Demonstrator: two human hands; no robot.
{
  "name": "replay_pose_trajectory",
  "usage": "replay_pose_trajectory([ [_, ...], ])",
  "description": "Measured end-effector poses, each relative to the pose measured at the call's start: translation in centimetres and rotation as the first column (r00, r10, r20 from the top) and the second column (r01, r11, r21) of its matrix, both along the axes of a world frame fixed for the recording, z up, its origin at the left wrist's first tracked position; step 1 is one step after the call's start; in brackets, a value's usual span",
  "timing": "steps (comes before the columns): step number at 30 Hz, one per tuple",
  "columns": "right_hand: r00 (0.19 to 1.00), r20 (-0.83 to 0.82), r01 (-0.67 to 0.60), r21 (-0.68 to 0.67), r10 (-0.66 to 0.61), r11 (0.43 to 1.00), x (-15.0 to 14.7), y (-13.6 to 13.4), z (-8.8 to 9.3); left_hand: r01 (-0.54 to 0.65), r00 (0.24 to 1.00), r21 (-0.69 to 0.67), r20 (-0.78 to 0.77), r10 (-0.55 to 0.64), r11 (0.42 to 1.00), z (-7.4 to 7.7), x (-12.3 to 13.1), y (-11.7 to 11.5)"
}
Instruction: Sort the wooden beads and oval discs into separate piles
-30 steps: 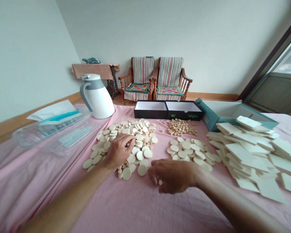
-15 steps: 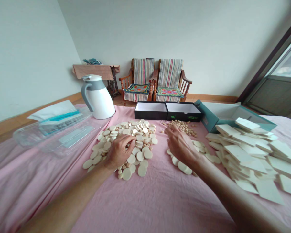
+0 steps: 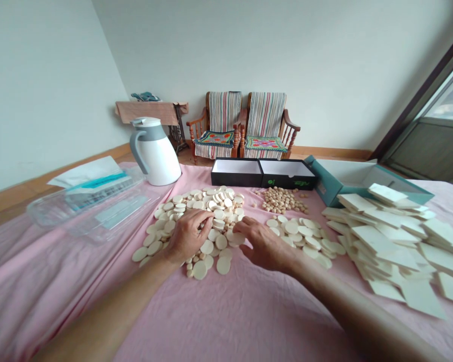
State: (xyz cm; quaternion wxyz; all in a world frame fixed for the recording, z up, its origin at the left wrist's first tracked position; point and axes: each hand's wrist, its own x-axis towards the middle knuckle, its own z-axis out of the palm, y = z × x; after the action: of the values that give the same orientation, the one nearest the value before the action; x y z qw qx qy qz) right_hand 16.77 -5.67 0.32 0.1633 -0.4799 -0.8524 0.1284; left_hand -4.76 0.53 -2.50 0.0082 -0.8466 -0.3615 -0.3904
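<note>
My left hand (image 3: pixel 190 236) rests on a mixed pile of pale round wooden discs (image 3: pixel 207 247) and small wooden beads. Its fingers are bent, thumb and forefinger stand apart, and I see nothing held; the undersides are hidden. At the right edge of that pile is my right hand (image 3: pixel 263 244), fingers stretched and thumb spread, also with nothing visible in it. Discs lie just beyond its fingertips. A second group of discs (image 3: pixel 305 231) spreads to the right of this hand. Behind that group lies a heap of small wooden beads (image 3: pixel 283 200).
Square pale wooden boards (image 3: pixel 385 241) are heaped at the right, before a teal box (image 3: pixel 324 186). Two joined black trays (image 3: pixel 236 179) stand at the back. At left are a white jug (image 3: pixel 160 158) and clear plastic packaging (image 3: pixel 94 211). Pink cloth (image 3: pixel 226 317) covers the surface.
My right hand has moved left and nearer, from beside the bead heap to the mixed pile's edge. That uncovers the beads and right-hand discs. My left hand stays on the pile.
</note>
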Motion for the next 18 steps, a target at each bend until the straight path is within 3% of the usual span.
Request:
replay_pose_trajectory([
  [6, 0.978, 0.197, -0.02, -0.21, 0.063, 0.978, 5.5, -1.1, 4.1, 0.015, 1.0, 0.004, 0.006, -0.015, 1.0, 0.2, 0.0, -0.1],
  [9, 0.973, 0.218, -0.028, -0.223, 0.078, 0.974, 6.7, -1.3, 5.2, 0.01, 1.0, -0.004, 0.008, -0.01, 1.0, 0.2, 0.1, -0.1],
  [12, 0.991, 0.134, -0.001, -0.144, 0.02, 0.99, 4.9, -0.8, 4.6, 0.006, 1.0, -0.013, 0.01, -0.006, 1.0, 0.1, 0.1, -0.1],
  [14, 0.999, 0.05, -0.007, -0.094, 0.011, 0.996, 2.7, -0.1, 3.4, 0.004, 1.0, -0.011, 0.013, -0.004, 1.0, 0.1, 0.1, -0.1],
  [18, 0.998, 0.05, 0.024, -0.015, -0.023, 1.0, -1.1, 0.8, 0.5, 0.008, 1.0, 0.007, 0.018, -0.008, 1.0, 0.0, 0.1, -0.1],
])
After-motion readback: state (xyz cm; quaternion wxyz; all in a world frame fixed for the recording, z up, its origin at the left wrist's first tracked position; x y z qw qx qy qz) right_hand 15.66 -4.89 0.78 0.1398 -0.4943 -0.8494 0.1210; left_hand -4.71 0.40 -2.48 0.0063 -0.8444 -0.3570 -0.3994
